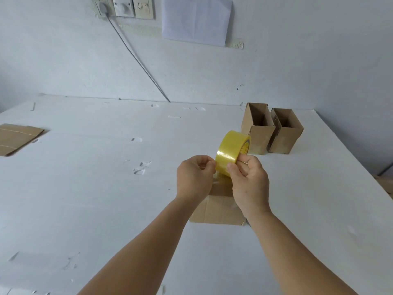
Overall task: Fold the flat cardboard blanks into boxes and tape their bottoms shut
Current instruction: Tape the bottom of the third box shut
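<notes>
While both hands (195, 177) (248, 184) grip the tape roll (232, 152) above a box (217, 209), two open boxes (272, 130) stand beyond — blanks (17, 137) lie far left.

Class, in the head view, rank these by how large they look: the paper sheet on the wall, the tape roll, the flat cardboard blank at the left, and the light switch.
1. Paper sheet, clearly largest.
2. Flat cardboard blank, partly cut off by the frame edge.
3. Tape roll, though it is nearer the camera.
4. Light switch, smallest and farthest.

White table (85, 199); wall sockets (122, 6), cable (138, 60), paper sheet (195, 20).
</notes>
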